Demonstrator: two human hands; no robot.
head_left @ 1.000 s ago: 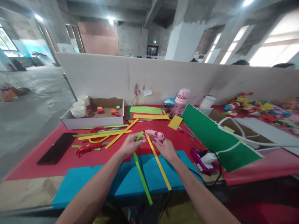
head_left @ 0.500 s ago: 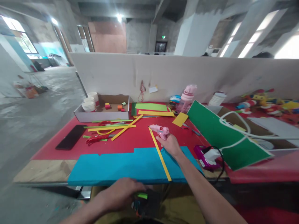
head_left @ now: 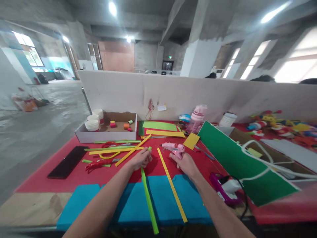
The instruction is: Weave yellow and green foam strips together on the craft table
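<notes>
My left hand (head_left: 143, 159) is closed around one end of a green paper strip (head_left: 149, 201), which hangs down over the blue sheet (head_left: 126, 206). A bit of green shows above the fingers. My right hand (head_left: 183, 162) grips a pink glue gun (head_left: 173, 148) by its handle, nozzle pointing left. Between the hands a yellow paper strip (head_left: 172, 185) lies slantwise across the red table cover and the blue sheet, its far end near the nozzle. More yellow strips (head_left: 131, 152) and green ones lie left of my left hand.
On the left are a black phone (head_left: 66, 162) and a white box (head_left: 106, 136) with paper cups and small coloured rolls. To the right stand a green board (head_left: 244, 162), a purple power strip (head_left: 224, 190) with a cable, and a pink bottle (head_left: 197, 117). A white partition (head_left: 119, 89) closes the back.
My left hand has risen from below the table edge to above the table, bringing the green strip. The glue gun has shifted slightly right, off the yellow strip's end. The camera view has tilted up.
</notes>
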